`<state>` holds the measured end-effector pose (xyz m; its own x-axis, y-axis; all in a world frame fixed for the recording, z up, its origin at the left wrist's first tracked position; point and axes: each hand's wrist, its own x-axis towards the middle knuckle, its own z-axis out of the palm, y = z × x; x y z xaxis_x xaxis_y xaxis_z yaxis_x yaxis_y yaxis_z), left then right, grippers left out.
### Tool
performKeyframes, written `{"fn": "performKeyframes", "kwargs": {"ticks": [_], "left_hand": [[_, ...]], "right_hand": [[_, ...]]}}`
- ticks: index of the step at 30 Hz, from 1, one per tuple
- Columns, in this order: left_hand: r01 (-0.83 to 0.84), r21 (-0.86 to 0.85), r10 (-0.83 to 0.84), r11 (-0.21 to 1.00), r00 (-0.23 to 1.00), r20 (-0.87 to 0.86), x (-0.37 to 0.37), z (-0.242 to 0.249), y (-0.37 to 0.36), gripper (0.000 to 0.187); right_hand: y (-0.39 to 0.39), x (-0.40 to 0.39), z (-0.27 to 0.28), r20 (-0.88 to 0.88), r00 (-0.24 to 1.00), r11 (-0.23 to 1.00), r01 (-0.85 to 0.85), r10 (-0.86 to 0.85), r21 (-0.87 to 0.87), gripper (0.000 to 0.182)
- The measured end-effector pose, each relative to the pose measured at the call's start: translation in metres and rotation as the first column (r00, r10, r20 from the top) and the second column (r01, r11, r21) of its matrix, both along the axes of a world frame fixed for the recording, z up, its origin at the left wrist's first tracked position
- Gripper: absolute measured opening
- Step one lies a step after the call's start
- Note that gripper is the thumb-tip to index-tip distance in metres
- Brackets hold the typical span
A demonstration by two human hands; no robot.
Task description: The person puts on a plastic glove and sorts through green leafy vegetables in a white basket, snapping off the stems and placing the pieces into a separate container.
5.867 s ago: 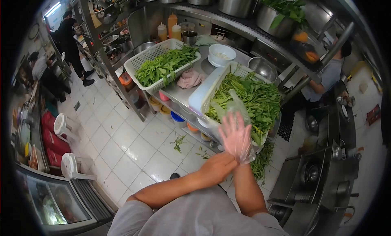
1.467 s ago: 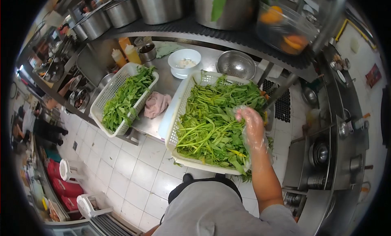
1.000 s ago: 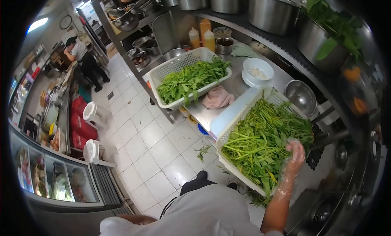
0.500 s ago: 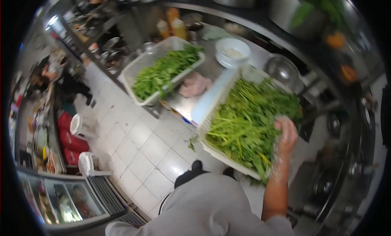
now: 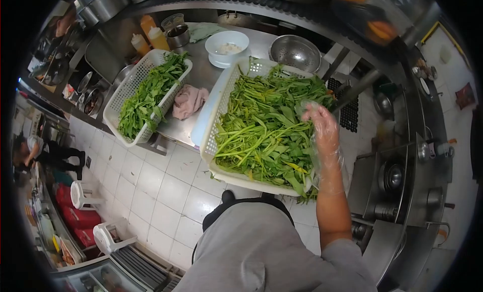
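Observation:
My right hand (image 5: 323,125), in a clear loose plastic glove, is over the right side of a big heap of leafy green stems (image 5: 266,126). Its fingers are bent and slightly apart, and nothing shows between them; whether the fingertips touch the leaves is hard to tell. The heap fills a large white plastic basket (image 5: 207,147), with some leaves hanging over the near right corner. Farther left, a smaller white perforated basket (image 5: 114,101) holds more of the same greens (image 5: 151,93). My left hand is out of view.
Between the baskets on the steel table (image 5: 182,127) lies a pink cloth (image 5: 190,100). Behind are a white bowl (image 5: 226,44), a steel colander (image 5: 295,52) and sauce bottles (image 5: 158,39). White stools (image 5: 108,237) stand left on the tiled floor; another person (image 5: 37,150) is farther off.
The camera view has turned, so the baskets appear farther left and higher. My right hand has its fingers stretched out more to the left over the greens than before.

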<state>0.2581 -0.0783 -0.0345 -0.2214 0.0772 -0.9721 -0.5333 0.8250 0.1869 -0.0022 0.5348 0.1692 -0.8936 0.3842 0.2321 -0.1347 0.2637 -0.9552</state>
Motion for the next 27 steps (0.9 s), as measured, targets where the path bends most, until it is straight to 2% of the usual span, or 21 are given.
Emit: {"fn": "performKeyframes", "kwargs": {"ticks": [1, 3, 5, 7, 8, 9, 10, 11, 12, 13, 14, 15, 16, 18, 20, 21, 22, 23, 24, 26, 27], "left_hand": [[0.011, -0.004, -0.011, 1.0, 1.0, 0.007, -0.002, 0.0, -0.002, 0.041], [0.04, -0.006, -0.04, 0.999, 0.999, 0.016, -0.007, 0.0, -0.006, 0.042], [0.112, -0.004, -0.111, 0.994, 0.993, 0.043, -0.018, 0.0, -0.012, 0.043], [0.313, -0.03, -0.309, 0.949, 0.946, 0.097, -0.051, 0.006, -0.011, 0.043], [0.484, -0.107, -0.475, 0.868, 0.874, 0.104, -0.083, 0.009, -0.008, 0.044], [0.537, -0.297, -0.572, 0.79, 0.819, -0.038, -0.132, 0.034, 0.015, 0.044], [0.39, -0.43, -0.543, 0.814, 0.774, -0.326, -0.177, 0.065, 0.047, 0.044], [0.248, -0.333, -0.405, 0.91, 0.355, -0.843, -0.208, 0.092, 0.08, 0.039], [0.229, -0.133, -0.149, 0.964, 0.054, -0.987, -0.239, 0.139, 0.134, 0.035], [0.256, 0.043, 0.064, 0.966, -0.073, -0.995, -0.262, 0.16, 0.175, 0.033], [0.32, 0.211, 0.239, 0.923, -0.049, -0.97, -0.277, 0.181, 0.216, 0.03], [0.385, 0.324, 0.37, 0.864, -0.05, -0.928, -0.285, 0.19, 0.255, 0.03], [0.453, 0.367, 0.42, 0.812, -0.017, -0.907, -0.288, 0.204, 0.292, 0.029], [0.575, 0.309, 0.433, 0.757, -0.088, -0.897, -0.305, 0.188, 0.354, 0.022], [0.631, 0.193, 0.375, 0.752, -0.169, -0.911, -0.312, 0.173, 0.399, 0.018], [0.638, 0.193, 0.377, 0.746, -0.166, -0.911, -0.314, 0.165, 0.415, 0.018], [0.615, 0.144, 0.288, 0.775, -0.141, -0.947, -0.316, 0.161, 0.429, 0.017], [0.594, 0.091, 0.196, 0.799, -0.115, -0.974, -0.317, 0.155, 0.436, 0.017], [0.601, 0.091, 0.196, 0.794, -0.11, -0.974, -0.315, 0.154, 0.438, 0.017], [0.609, 0.041, 0.128, 0.792, -0.101, -0.987, -0.316, 0.154, 0.44, 0.018], [0.62, 0.036, 0.123, 0.784, -0.098, -0.988, -0.316, 0.154, 0.439, 0.018]], "right_hand": [[0.002, 0.001, 0.0, 0.004, 1.0, 1.0, 0.007, -0.007, 0.0, 0.026], [0.008, -0.003, 0.005, -0.006, 0.996, 0.975, -0.089, 0.093, 0.203, 0.026], [0.013, -0.01, 0.012, -0.054, 0.993, 0.961, -0.089, 0.106, 0.263, 0.027], [0.011, -0.02, 0.031, -0.108, 0.986, 0.942, -0.088, 0.129, 0.324, 0.028], [0.006, -0.019, 0.045, -0.106, 0.99, 0.977, -0.068, 0.091, 0.203, 0.027], [0.002, -0.016, 0.053, -0.086, 0.995, 0.995, -0.051, 0.058, 0.081, 0.026], [0.003, -0.017, 0.055, -0.091, 0.994, 0.994, -0.056, 0.064, 0.09, 0.026], [0.006, -0.023, 0.059, -0.184, 0.978, 0.975, -0.132, 0.099, -0.177, 0.025], [0.004, -0.024, 0.061, -0.27, 0.956, 0.874, -0.226, 0.114, -0.43, 0.023], [-0.002, -0.024, 0.071, -0.314, 0.948, 0.823, -0.219, 0.051, -0.525, 0.023], [-0.006, -0.026, 0.079, -0.329, 0.943, 0.825, -0.228, 0.054, -0.518, 0.023], [-0.009, -0.026, 0.084, -0.37, 0.929, 0.754, -0.257, 0.02, -0.604, 0.024], [-0.012, -0.024, 0.089, -0.408, 0.913, 0.675, -0.29, -0.018, -0.679, 0.024], [-0.017, -0.017, 0.105, -0.4, 0.913, 0.662, -0.256, -0.073, -0.705, 0.025], [-0.015, -0.005, 0.111, -0.503, 0.856, 0.842, -0.185, -0.115, -0.507, 0.025], [-0.018, 0.002, 0.113, -0.567, 0.796, 0.919, -0.033, -0.214, -0.392, 0.025], [-0.015, 0.014, 0.114, -0.566, 0.794, 0.919, -0.025, -0.221, -0.394, 0.025], [-0.008, 0.029, 0.116, -0.591, 0.765, 0.94, 0.055, -0.257, -0.338, 0.024], [-0.001, 0.044, 0.118, -0.615, 0.733, 0.949, 0.14, -0.291, -0.282, 0.023], [0.013, 0.066, 0.121, -0.599, 0.705, 0.923, 0.242, -0.379, -0.299, 0.024], [0.018, 0.076, 0.122, -0.594, 0.683, 0.896, 0.22, -0.424, -0.386, 0.023]]}}
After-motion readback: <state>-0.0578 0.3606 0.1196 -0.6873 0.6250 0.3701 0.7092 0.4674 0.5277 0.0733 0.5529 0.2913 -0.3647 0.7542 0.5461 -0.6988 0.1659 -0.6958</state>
